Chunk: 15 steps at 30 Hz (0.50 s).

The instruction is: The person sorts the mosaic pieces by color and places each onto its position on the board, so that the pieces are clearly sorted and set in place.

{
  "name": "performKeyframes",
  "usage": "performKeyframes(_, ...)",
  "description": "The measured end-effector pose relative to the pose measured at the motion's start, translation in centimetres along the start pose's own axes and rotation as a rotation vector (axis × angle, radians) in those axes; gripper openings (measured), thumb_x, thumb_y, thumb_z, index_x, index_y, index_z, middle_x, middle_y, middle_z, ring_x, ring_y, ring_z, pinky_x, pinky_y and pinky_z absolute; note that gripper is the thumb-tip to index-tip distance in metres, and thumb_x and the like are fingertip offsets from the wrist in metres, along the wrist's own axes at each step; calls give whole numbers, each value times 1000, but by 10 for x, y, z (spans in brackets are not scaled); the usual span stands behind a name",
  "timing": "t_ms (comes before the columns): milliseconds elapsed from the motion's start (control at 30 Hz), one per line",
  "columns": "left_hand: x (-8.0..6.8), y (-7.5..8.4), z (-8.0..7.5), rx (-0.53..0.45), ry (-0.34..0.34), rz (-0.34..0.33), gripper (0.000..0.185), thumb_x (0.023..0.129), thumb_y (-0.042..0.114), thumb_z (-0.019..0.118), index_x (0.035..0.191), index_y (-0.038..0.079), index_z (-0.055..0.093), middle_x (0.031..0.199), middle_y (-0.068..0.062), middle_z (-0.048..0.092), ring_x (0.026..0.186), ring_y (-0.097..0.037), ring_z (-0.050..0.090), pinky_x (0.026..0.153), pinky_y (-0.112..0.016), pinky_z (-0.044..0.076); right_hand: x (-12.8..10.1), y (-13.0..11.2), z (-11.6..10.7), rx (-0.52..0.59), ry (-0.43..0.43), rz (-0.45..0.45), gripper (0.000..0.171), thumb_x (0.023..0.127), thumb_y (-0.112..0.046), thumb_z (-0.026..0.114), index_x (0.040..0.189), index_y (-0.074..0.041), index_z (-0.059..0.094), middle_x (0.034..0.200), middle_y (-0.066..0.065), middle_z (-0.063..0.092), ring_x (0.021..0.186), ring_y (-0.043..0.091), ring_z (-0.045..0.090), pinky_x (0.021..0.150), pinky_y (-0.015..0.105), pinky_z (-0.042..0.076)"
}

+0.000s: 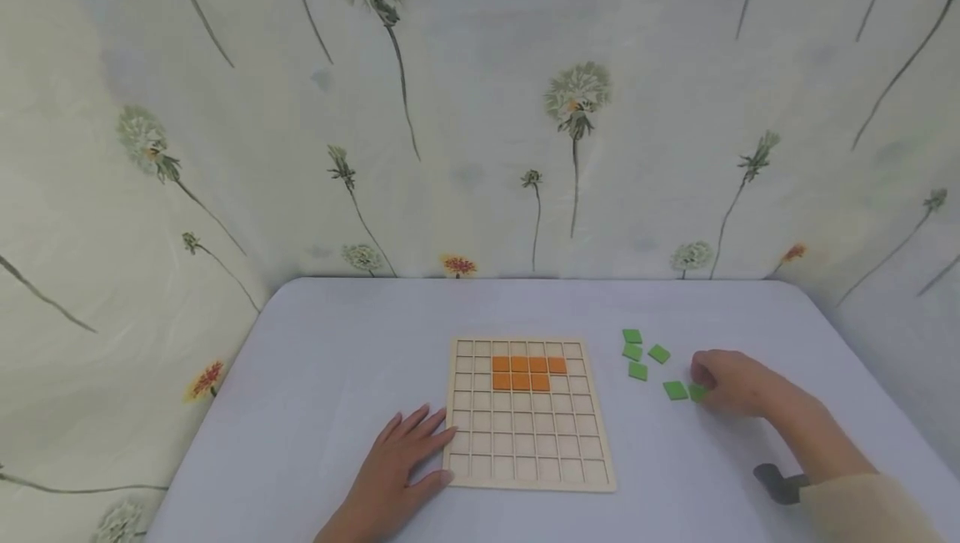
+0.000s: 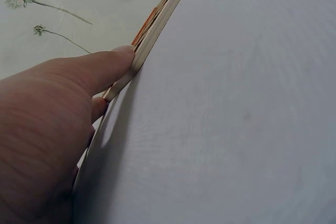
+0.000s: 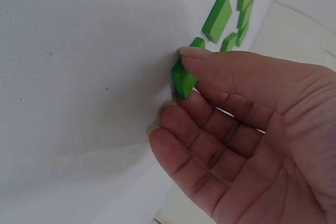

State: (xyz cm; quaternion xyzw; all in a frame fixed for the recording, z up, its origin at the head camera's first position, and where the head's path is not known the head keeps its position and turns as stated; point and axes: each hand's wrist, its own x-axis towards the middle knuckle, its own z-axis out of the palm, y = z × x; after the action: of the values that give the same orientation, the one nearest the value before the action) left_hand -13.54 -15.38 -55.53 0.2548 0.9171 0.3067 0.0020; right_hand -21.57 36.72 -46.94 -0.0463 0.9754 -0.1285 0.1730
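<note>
A wooden grid board [image 1: 525, 443] lies in the middle of the table, with several orange tiles [image 1: 525, 373] filling cells in its upper rows. My left hand [image 1: 438, 451] rests flat beside the board's left edge, fingers straight, and its thumb [image 2: 94, 69] presses against the board's edge [image 2: 157, 24]. Loose green tiles [image 1: 637, 353] lie to the right of the board. My right hand [image 1: 701, 384] is at the nearest of them, pinching one green tile [image 3: 184, 80] between thumb [image 3: 210, 59] and fingers, right at the table surface.
The pale table [image 1: 337, 359] is enclosed at the back and sides by a flowered curtain [image 1: 480, 109]. Other green tiles [image 3: 218, 17] lie just past the pinched one. A dark strap [image 1: 778, 483] sits at my right wrist.
</note>
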Motion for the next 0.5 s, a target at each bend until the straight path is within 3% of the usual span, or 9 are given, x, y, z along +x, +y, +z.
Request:
performKeyframes(267, 0, 1, -1, -5, 16, 17, 56, 99, 47, 67, 149, 24, 60, 163, 7, 43, 156, -25, 29, 127, -54, 13, 2, 6, 2, 7, -5, -16, 18, 86, -4, 74, 102, -1, 65, 94, 7, 66, 85, 28, 58, 80, 53, 55)
performKeyframes(500, 0, 2, -2, -10, 18, 16, 55, 99, 47, 67, 149, 24, 60, 163, 6, 43, 156, -26, 29, 127, -55, 13, 6, 14, 5, 48, -9, 31, 20, 88, -8, 75, 104, -1, 67, 96, 8, 67, 89, 29, 62, 82, 56, 56)
